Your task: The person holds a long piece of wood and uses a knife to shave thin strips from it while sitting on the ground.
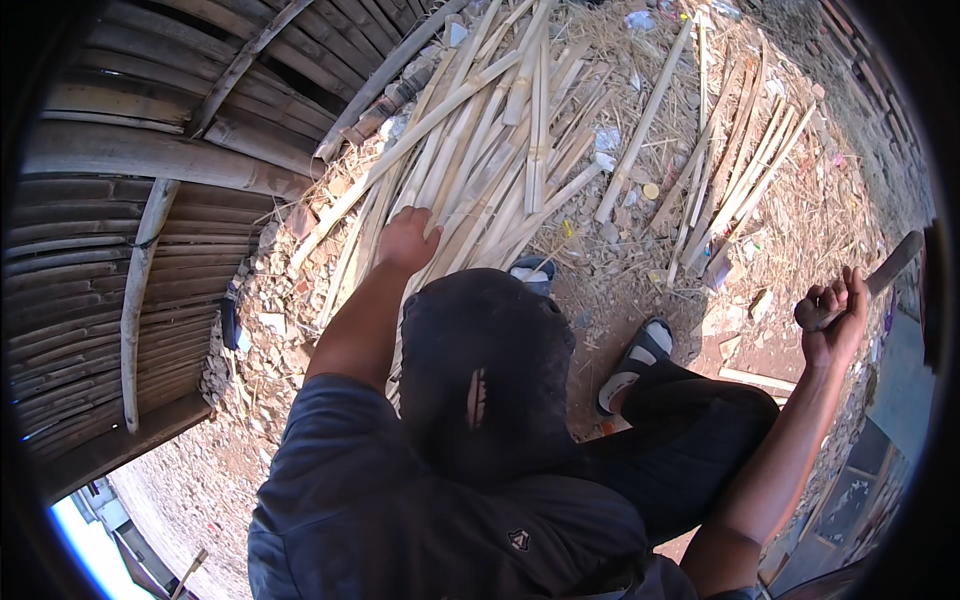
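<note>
While left hand [406, 240] rests, right hand [836, 312] outstretched

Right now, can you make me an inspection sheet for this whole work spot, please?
Surface: rough ground, strewn with stones and straw-like bits.
Job's things: long pale strips in a criss-cross pile; a large knife.
Clutter: whitish scraps and a small yellowish round thing.
Hands: left hand at the pile, its grip unclear; right hand has its fingers around the knife.
Cables: nothing seen.
Surroundings: slatted wall on the left.
</note>
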`<control>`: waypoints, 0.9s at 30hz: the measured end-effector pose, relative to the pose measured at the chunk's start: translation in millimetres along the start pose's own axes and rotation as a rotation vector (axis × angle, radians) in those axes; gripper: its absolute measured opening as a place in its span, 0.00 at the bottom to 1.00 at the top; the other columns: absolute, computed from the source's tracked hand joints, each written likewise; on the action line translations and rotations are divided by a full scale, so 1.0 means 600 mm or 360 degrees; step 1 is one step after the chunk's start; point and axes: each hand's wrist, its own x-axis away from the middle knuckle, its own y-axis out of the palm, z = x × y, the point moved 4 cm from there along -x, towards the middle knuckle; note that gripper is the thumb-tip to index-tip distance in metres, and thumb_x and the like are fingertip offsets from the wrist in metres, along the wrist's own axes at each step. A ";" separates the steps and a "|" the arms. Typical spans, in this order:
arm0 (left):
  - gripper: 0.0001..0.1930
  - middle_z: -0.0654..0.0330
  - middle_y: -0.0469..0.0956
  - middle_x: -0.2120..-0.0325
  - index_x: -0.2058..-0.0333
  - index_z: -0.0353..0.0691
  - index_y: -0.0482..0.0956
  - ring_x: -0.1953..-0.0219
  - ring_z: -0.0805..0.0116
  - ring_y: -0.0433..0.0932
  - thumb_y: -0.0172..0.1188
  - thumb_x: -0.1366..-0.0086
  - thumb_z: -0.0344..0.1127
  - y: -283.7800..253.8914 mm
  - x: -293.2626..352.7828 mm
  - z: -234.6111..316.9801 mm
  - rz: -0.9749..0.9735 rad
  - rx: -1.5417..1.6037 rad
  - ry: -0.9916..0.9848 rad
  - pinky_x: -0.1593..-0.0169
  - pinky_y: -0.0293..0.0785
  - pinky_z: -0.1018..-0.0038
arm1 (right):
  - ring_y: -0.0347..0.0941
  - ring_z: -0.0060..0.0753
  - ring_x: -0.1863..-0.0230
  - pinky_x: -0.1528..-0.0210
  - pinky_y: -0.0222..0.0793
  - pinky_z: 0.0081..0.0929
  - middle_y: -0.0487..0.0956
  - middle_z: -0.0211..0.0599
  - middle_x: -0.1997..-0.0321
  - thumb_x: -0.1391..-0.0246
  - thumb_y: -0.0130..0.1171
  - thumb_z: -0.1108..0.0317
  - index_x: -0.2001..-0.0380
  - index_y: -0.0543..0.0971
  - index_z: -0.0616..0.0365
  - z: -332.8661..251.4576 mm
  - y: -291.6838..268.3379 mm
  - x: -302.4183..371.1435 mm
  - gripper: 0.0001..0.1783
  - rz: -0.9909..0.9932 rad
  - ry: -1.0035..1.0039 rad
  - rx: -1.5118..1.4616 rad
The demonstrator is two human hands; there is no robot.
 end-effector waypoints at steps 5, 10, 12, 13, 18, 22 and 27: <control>0.22 0.50 0.79 0.50 0.47 0.40 0.80 0.45 0.46 0.79 0.66 0.32 0.48 0.012 -0.025 0.045 -0.0062 -0.0047 0.0246 0.41 0.76 0.53 | 0.67 0.15 0.82 0.66 0.72 0.23 0.69 0.17 0.81 0.29 0.62 0.62 0.61 0.77 0.49 -0.001 -0.007 -0.002 0.07 -0.0022 0.0033 -0.0046; 0.25 0.52 0.78 0.49 0.46 0.39 0.79 0.44 0.47 0.78 0.68 0.34 0.50 0.020 -0.059 0.126 -0.0187 -0.0060 0.0484 0.41 0.75 0.52 | 0.67 0.16 0.83 0.64 0.73 0.23 0.69 0.18 0.81 0.30 0.63 0.62 0.60 0.77 0.50 -0.008 -0.016 0.003 0.07 -0.0025 0.0020 -0.0039; 0.28 0.51 0.77 0.47 0.43 0.40 0.78 0.42 0.47 0.77 0.68 0.35 0.51 0.028 -0.076 0.157 -0.0246 -0.0029 0.0535 0.41 0.74 0.52 | 0.66 0.17 0.82 0.65 0.73 0.23 0.69 0.18 0.80 0.30 0.63 0.61 0.58 0.77 0.50 -0.009 -0.020 0.013 0.07 0.0063 0.0022 -0.0010; 0.30 0.51 0.76 0.47 0.42 0.40 0.76 0.42 0.47 0.77 0.69 0.35 0.52 0.030 -0.083 0.178 -0.0228 -0.0035 0.0511 0.41 0.74 0.52 | 0.66 0.17 0.82 0.65 0.73 0.23 0.69 0.18 0.80 0.31 0.63 0.61 0.58 0.77 0.50 -0.010 -0.022 0.016 0.08 0.0105 0.0016 -0.0002; 0.38 0.48 0.74 0.44 0.37 0.40 0.71 0.41 0.46 0.76 0.71 0.38 0.56 0.036 -0.114 0.269 -0.0203 -0.0160 0.0377 0.39 0.74 0.52 | 0.64 0.16 0.80 0.68 0.66 0.22 0.68 0.17 0.78 0.33 0.65 0.59 0.52 0.76 0.51 -0.007 -0.053 0.035 0.13 0.0182 0.0027 0.0164; 0.35 0.50 0.75 0.45 0.37 0.39 0.72 0.42 0.47 0.77 0.68 0.38 0.51 0.044 -0.132 0.303 -0.0315 -0.0291 0.0303 0.39 0.75 0.52 | 0.63 0.16 0.80 0.68 0.67 0.23 0.67 0.17 0.78 0.34 0.66 0.56 0.52 0.76 0.52 -0.007 -0.060 0.045 0.16 0.0266 0.0045 0.0208; 0.30 0.51 0.79 0.48 0.38 0.38 0.74 0.45 0.49 0.80 0.62 0.39 0.43 0.055 -0.124 0.287 -0.0035 -0.0200 0.0347 0.43 0.78 0.53 | 0.61 0.17 0.80 0.67 0.67 0.22 0.67 0.18 0.77 0.36 0.68 0.57 0.51 0.75 0.52 -0.010 -0.050 0.055 0.18 0.0249 0.0051 0.0195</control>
